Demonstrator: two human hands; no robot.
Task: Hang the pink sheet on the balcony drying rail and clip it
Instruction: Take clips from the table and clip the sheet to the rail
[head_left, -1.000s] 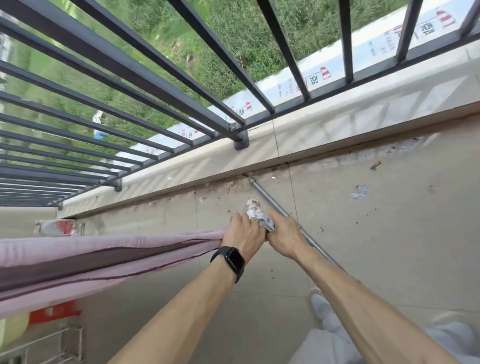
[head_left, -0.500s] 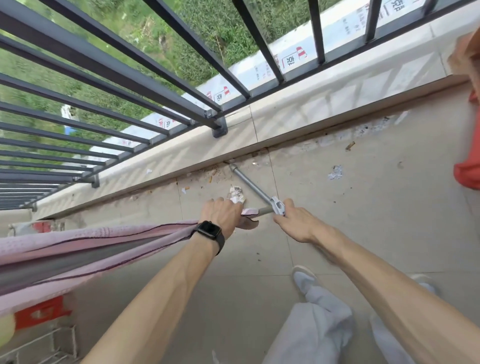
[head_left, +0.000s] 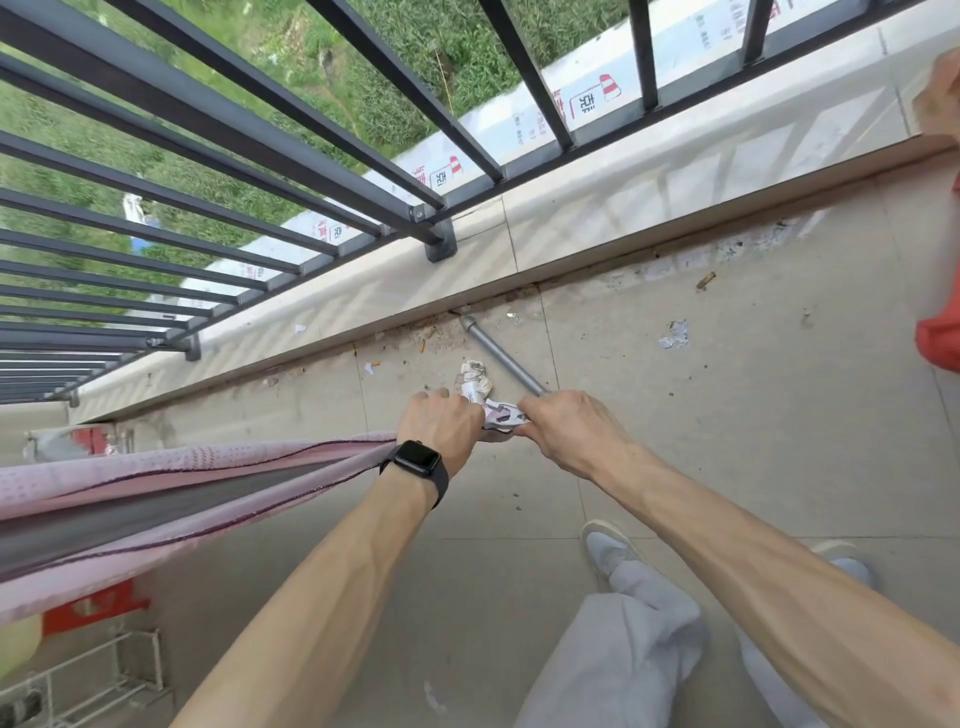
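Note:
The pink sheet (head_left: 182, 467) hangs folded over a rail and stretches from the left edge to my hands. My left hand (head_left: 441, 423), with a black watch on its wrist, grips the sheet's bunched end. My right hand (head_left: 569, 428) pinches a white clip (head_left: 506, 415) right against that end. The clip's jaws sit at the pink fabric between my two hands. A grey metal pole (head_left: 501, 358) runs from the hands to the foot of the ledge. The rail under the sheet is hidden by the fabric.
A dark metal balcony railing (head_left: 311, 171) stands on a pale ledge (head_left: 571, 213) ahead. The floor holds a crumpled white wad (head_left: 475, 376) and litter. A red object (head_left: 940, 343) is at the right edge, a white wire rack (head_left: 93, 680) bottom left, my shoe (head_left: 608, 551) below.
Half a second ago my right hand held the clip on the pole, a little apart from my left hand. Now it has brought the clip against the sheet's end.

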